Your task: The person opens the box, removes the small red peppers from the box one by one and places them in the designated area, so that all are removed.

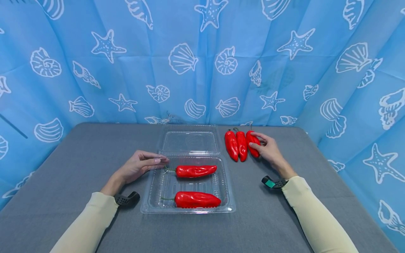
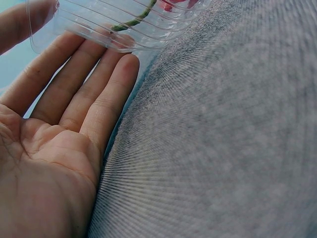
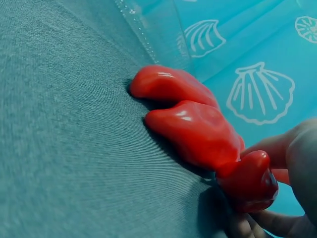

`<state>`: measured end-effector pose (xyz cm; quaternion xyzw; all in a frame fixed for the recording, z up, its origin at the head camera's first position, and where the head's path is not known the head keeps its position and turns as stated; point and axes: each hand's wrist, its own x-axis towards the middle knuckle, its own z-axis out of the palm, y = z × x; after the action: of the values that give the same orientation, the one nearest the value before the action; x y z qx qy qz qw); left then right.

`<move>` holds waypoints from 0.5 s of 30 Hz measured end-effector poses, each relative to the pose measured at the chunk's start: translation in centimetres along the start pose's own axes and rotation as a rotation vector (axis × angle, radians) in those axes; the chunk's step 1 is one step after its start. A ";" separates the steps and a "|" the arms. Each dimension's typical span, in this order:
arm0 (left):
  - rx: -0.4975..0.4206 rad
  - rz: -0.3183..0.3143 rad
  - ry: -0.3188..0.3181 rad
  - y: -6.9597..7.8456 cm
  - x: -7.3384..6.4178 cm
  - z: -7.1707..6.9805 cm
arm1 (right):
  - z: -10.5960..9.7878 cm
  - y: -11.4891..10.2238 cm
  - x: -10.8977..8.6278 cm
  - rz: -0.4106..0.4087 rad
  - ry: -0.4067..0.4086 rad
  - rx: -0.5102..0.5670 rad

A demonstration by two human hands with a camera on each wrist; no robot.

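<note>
My right hand (image 1: 268, 149) holds the rightmost red pepper (image 1: 254, 149) of a row of three between thumb and fingers. In the right wrist view, this held pepper (image 3: 247, 183) has its rounded tip toward the camera, beside two other red peppers (image 3: 193, 131). My left hand (image 1: 143, 165) is at the upper left edge of a clear plastic container (image 1: 146, 196), thumb on the rim and long fingers against its outer side. Inside lie an upper red pepper (image 1: 196, 171) and a lower red pepper (image 1: 197, 199), both with green stems to the left.
The container's open clear lid (image 1: 190, 141) lies flat behind it, near the table's back edge. Grey cloth covers the table (image 1: 95, 151). A blue curtain (image 1: 202, 80) with white shell patterns hangs behind and along the sides.
</note>
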<state>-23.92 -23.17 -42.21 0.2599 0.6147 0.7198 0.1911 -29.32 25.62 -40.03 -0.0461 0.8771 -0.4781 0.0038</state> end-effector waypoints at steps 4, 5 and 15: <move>-0.001 0.002 -0.004 0.0 0.0 0.0 | 0.2 0.0 -0.1 0.003 0.001 -0.009; -0.004 -0.002 -0.001 0.0 0.0 0.0 | 0.2 0.0 -0.1 0.003 0.000 -0.014; 0.007 -0.005 0.007 0.1 -0.1 0.0 | 0.2 -0.2 -0.1 0.011 -0.019 -0.023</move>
<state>-23.84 -23.19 -42.12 0.2567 0.6184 0.7181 0.1898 -29.21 25.41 -40.00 -0.0458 0.8828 -0.4673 0.0141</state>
